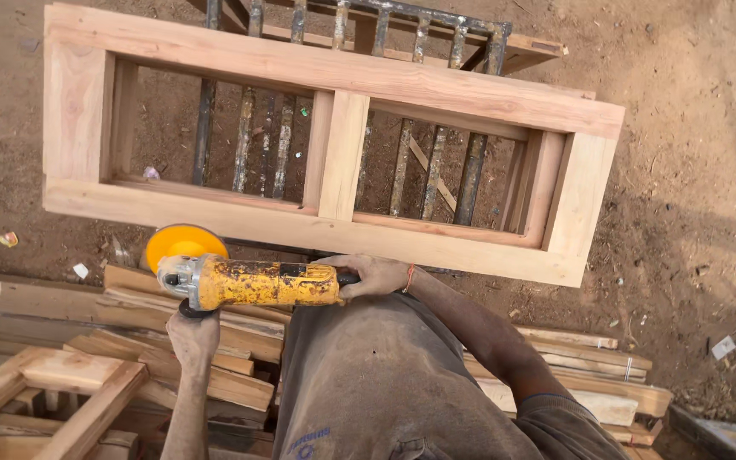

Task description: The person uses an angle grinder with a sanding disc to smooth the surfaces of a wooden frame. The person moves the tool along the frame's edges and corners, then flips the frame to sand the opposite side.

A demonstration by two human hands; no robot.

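- Two hands on one yellow angle grinder (257, 284), held level just below the near rail of the wooden frame.
- Right hand (374, 274): fingers wrapped round the grinder's rear grip.
- Left hand (192, 334): closed from below on the side handle at the grinder's head.
- Orange-yellow disc (182, 243): at the grinder's head, beside the frame's edge.
- Wooden frame (334, 145): pale, two openings, lying on a metal grille (402, 25).
- Stacked planks (129, 307): on the dirt ground (692, 187), below the hands.
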